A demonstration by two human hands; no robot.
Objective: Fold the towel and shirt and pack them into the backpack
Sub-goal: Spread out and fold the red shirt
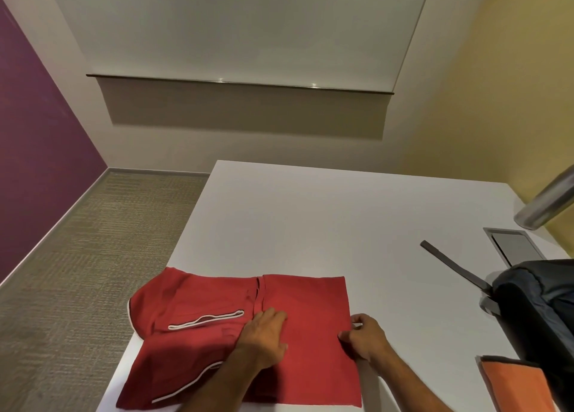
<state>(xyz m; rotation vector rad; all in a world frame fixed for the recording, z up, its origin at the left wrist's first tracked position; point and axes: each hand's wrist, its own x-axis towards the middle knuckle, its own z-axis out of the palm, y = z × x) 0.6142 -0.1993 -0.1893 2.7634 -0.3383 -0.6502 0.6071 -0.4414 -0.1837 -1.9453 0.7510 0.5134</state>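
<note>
the red shirt [236,334] lies flat on the near left part of the white table [341,219], partly folded: its right half forms a neat rectangle, while the left part, with white-piped sleeve edges, reaches the table's left edge and hangs slightly over it.

the left hand [264,334] rests palm down on the middle of the shirt, just beside the vertical fold line. its fingers [273,315] are straight and close together, pressing the cloth flat; it grips nothing.

the right hand [363,337] sits at the right edge of the folded rectangle. its fingers [344,335] are curled inward and the thumb [357,318] is bent toward them, pinching the shirt's edge between them; how much cloth is caught there is too small to tell.

the orange towel [515,387] lies folded at the near right corner of the table, well apart from the shirt and touching the dark backpack [537,303], which stands at the right edge. a dark strap [453,265] runs from the backpack across the tabletop toward the far side. behind the backpack a grey rectangular panel [512,247] is set into the table surface, and a metal cylinder [546,203] slants in from the right edge of the view above it.
</note>
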